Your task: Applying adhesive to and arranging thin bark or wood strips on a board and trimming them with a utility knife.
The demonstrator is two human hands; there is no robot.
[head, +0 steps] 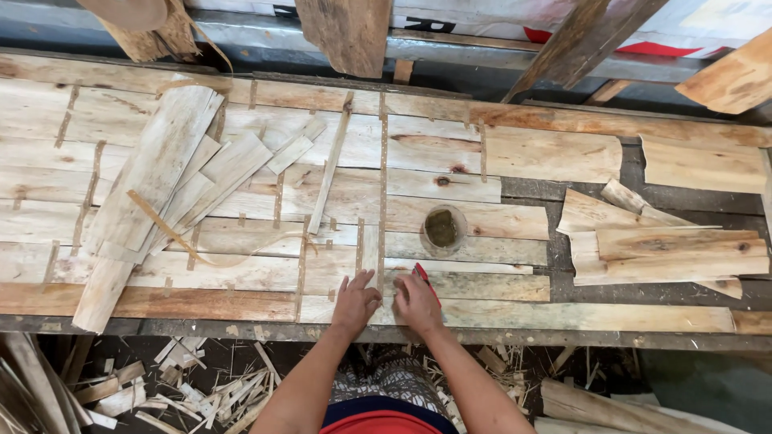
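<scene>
Right now both hands rest side by side at the near edge of the counter [563, 317]. The left hand [355, 301] presses flat, fingers spread, on a veneer sheet [338, 277]; the right hand [417, 304] has its grip closed around a red tool [424, 277], pointing far-left.

Both hands rest side by side at the near edge of the long wooden table [643, 320]. A small round glass jar [441, 229] stands just behind them; a pile of thin pale veneer strips [173, 173] lies to the left, stacked veneer pieces [667, 249] to the right.
</scene>
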